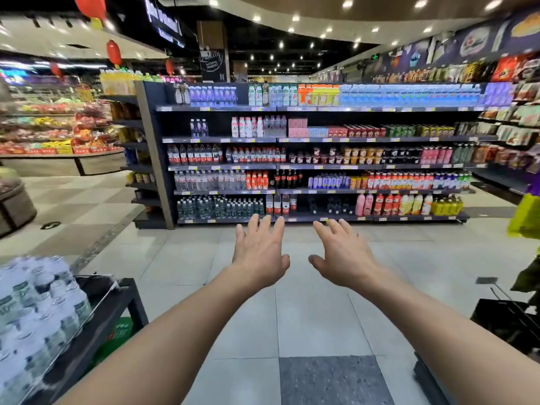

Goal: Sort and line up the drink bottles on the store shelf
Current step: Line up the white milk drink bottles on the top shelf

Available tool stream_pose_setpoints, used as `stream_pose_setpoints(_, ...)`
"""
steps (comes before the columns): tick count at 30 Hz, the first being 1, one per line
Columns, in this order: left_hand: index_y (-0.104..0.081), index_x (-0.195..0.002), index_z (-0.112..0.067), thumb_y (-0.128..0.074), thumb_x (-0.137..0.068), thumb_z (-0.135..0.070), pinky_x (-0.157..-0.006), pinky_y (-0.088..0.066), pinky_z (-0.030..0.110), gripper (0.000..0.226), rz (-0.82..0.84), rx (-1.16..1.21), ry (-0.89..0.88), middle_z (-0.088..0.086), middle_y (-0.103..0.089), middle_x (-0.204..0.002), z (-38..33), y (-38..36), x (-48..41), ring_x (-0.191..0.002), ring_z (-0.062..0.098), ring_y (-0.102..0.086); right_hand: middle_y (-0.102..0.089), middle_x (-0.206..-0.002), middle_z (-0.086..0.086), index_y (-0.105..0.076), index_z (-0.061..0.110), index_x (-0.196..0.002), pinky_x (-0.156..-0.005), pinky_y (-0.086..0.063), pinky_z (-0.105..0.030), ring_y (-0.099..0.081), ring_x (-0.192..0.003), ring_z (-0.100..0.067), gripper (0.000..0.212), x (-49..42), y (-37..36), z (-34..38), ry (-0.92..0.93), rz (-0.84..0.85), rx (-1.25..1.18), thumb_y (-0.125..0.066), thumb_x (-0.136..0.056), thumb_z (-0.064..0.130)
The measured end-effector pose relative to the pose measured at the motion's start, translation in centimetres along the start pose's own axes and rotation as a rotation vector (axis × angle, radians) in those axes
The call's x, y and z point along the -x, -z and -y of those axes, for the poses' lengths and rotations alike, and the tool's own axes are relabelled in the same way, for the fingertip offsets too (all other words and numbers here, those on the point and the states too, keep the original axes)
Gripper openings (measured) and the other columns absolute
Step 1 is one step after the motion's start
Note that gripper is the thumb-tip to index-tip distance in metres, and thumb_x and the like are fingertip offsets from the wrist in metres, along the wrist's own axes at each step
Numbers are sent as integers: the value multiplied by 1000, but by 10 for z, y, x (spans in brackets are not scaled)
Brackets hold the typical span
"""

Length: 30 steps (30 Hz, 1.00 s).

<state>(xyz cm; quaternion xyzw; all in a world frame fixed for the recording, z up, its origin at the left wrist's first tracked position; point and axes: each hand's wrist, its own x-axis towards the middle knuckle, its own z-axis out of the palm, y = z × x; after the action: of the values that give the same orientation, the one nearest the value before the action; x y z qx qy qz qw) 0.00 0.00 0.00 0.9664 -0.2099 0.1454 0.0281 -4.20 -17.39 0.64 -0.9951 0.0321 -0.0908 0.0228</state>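
A dark drink shelf point(222, 167) stands across the aisle, some metres ahead, with five tiers of bottles and cans. Clear water bottles point(219, 207) fill the bottom left tier, and red-labelled bottles point(193, 154) stand on the third tier. Part of the bottom tier, right of centre, holds only a few dark bottles point(336, 206). My left hand point(258, 249) and my right hand point(342, 252) are stretched out in front of me, palms down, fingers spread, holding nothing. Both hands are far from the shelf.
A black cart point(111, 305) with shrink-wrapped water bottle packs point(35, 311) stands at my lower left. A produce display point(58, 135) lies at the far left. Snack shelves point(520, 118) run along the right. A dark crate point(508, 323) sits at the lower right. Tiled floor separates me from the shelf.
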Motion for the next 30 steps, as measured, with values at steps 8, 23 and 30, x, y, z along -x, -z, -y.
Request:
stream_pose_setpoints(8, -12, -158, -20, -53, -95, -49, -121, -16, 60, 81, 4, 15, 27, 8, -25, -162, 70, -7, -37, -152, 35, -12, -29, -163, -5, -21, 23, -160, -115, -35, -52, -16, -155, -30, 78, -62, -10, 46, 0, -6, -21, -57, -97, 50)
stream_pose_setpoints(23, -27, -150, -20, -54, -93, -49, -114, -26, 54, 69, 135, 62, 98, 2, -41, -145, 119, -123, -233, -142, 31, -27, -44, -147, -2, -36, 23, -148, -105, -38, -47, -33, -140, -26, 61, -292, -101, 23, 51, 113, -73, -55, -97, 49)
stream_pose_setpoints(30, -19, -155, -19, -52, -94, -49, -117, -24, 56, 75, 137, 25, 168, 3, -36, -151, 171, -141, -331, -146, 31, -22, -42, -151, -4, -35, 22, -150, -110, -36, -48, -30, -146, -28, 61, -409, -116, 25, 89, 137, -72, -54, -98, 48)
